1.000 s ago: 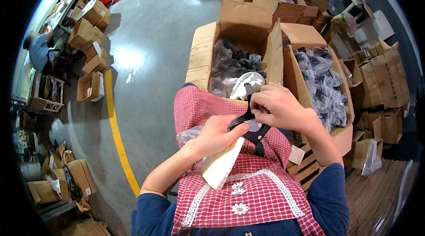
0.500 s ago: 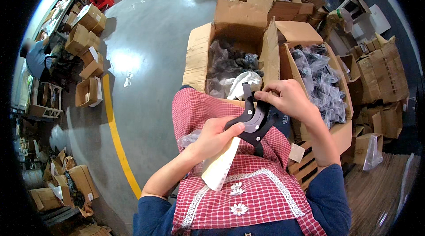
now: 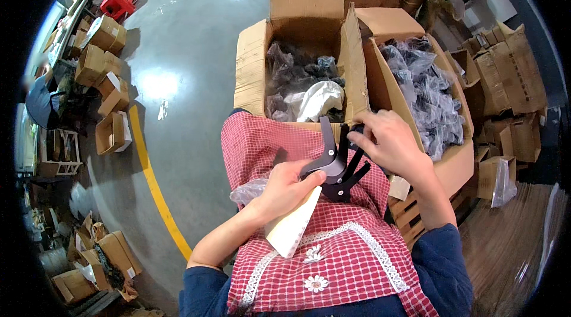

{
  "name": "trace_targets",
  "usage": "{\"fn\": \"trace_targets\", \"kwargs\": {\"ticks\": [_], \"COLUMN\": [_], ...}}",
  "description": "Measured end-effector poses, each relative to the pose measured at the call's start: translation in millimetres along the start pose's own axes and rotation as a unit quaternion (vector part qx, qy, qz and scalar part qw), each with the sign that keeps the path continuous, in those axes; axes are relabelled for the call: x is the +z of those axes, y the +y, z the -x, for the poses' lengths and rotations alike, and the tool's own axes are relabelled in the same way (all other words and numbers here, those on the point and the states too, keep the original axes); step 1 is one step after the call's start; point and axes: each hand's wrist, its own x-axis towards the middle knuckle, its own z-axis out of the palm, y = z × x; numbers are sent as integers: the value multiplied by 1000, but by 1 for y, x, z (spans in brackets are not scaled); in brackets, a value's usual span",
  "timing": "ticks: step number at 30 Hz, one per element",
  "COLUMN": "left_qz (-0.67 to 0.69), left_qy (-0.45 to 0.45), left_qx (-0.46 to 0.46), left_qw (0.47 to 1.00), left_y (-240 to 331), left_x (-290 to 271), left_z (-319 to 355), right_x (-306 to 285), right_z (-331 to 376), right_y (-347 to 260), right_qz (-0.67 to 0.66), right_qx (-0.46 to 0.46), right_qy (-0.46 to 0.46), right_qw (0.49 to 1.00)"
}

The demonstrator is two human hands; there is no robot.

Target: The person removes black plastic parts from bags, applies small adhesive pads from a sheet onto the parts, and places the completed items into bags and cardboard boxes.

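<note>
My left hand (image 3: 286, 189) grips a black plastic clamp-like part (image 3: 334, 162) by its lower end, with a white paper-like strip (image 3: 293, 226) and a crumpled clear plastic bag (image 3: 248, 191) held under the palm. My right hand (image 3: 388, 141) pinches the upper black arms of the same part, just over my red checked apron (image 3: 309, 245). Right in front of my lap stands an open cardboard box (image 3: 250, 61) filled with bagged dark parts and one white bag (image 3: 320, 98).
A second open carton (image 3: 389, 88) of clear-bagged parts (image 3: 425, 88) stands to the right. More cardboard boxes (image 3: 98, 37) line the left of the grey floor, beside a yellow floor line (image 3: 156, 189) and a red crate (image 3: 118, 0). Stacked cartons (image 3: 511, 67) crowd the right.
The black part has been turned and lifted slightly, its arms now pointing up. My right hand has shifted right and up along it; my left hand keeps its hold.
</note>
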Motion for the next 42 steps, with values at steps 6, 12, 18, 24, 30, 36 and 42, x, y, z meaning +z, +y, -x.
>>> {"fn": "trace_targets", "kwargs": {"ticks": [6, 12, 18, 24, 30, 36, 42], "left_qz": [-40, -40, -28, 6, 22, -101, 63], "left_qy": [8, 6, -2, -1, 28, 224, 318], "left_qx": [31, 19, 16, 3, 22, 132, 185], "left_qw": [999, 999, 999, 1000, 999, 960, 928], "left_y": [-5, 0, 2, -1, 0, -25, -20], "left_x": [5, 3, 0, -1, -4, -18, -26], "left_z": [-5, -4, -4, -2, -6, -48, -74], "right_x": [-4, 14, 23, 8, 21, 18, 47], "right_z": [7, 13, 19, -1, -6, 2, -13], "right_y": [-17, -22, -35, -15, -8, -37, -65], "right_qz": [-287, -206, -26, 15, -9, -330, -281], "right_qx": [-71, -105, -170, -12, -57, 49, 44], "right_qy": [-101, -45, 28, -3, 103, -1, -124], "right_qw": [950, 972, 985, 1000, 993, 943, 951]}}
